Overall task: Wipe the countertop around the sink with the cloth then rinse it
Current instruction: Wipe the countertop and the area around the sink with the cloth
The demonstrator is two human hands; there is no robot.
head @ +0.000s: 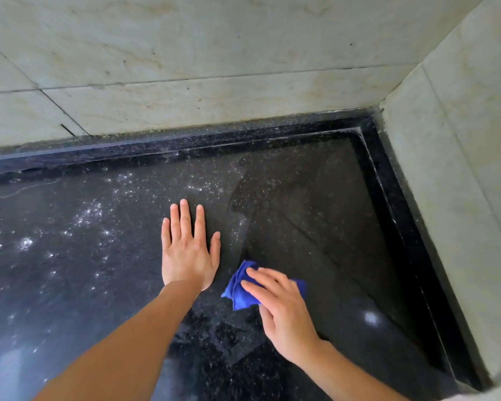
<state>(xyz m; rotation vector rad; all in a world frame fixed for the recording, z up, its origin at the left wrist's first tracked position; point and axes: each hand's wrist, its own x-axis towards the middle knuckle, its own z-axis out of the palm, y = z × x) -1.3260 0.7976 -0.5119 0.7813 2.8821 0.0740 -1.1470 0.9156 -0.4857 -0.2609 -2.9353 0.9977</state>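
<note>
Here the left grip (187,251) lies flat on the dark speckled desk (70,285), fingers straight, holding nothing. Just to its right, the right grip (282,309) presses the crumpled blue cloth (237,293) onto the desk, fingers laid straight over it, well inward from the far right corner. White specks (26,243) dot the desk's left part.

The corner is closed in by pale marbled wall tiles (214,53) at the back and by a second tiled wall (460,169) on the right (both are crossed by thin dark grout lines (185,80)). A raised black kerb (185,146) is set along their foot, and whitish speckles (90,212) are scattered at the left.
</note>
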